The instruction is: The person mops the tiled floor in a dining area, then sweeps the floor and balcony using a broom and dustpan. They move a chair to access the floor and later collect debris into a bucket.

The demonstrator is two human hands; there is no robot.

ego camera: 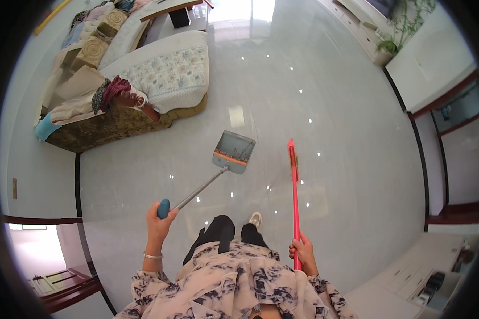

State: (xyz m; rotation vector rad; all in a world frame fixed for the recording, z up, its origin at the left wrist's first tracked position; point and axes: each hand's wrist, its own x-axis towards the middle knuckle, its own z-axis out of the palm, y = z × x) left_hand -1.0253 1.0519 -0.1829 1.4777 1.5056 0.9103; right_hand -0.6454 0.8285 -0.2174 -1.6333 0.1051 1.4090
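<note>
My left hand [159, 225] is closed around the blue-tipped end of the handle of a long-handled dustpan [234, 151]. The grey pan, with an orange comb-toothed strip across it and some dark debris inside, is out over the tiled floor, ahead and left of my feet. In my right hand [303, 252] is the red handle of a broom [295, 199]. Its head, seen narrow and edge-on with some greenish bristles, points away from me to the right of the dustpan. Whether the pan and the broom head touch the floor I cannot tell.
At the upper left stands a sofa [107, 129] with a quilted cover, cushions and draped cloths; a table [171, 10] is beyond it. Along the right are a white cabinet [353, 28], a potted plant [388, 46] and a doorway. Glossy tiles [351, 159] reflect small lights.
</note>
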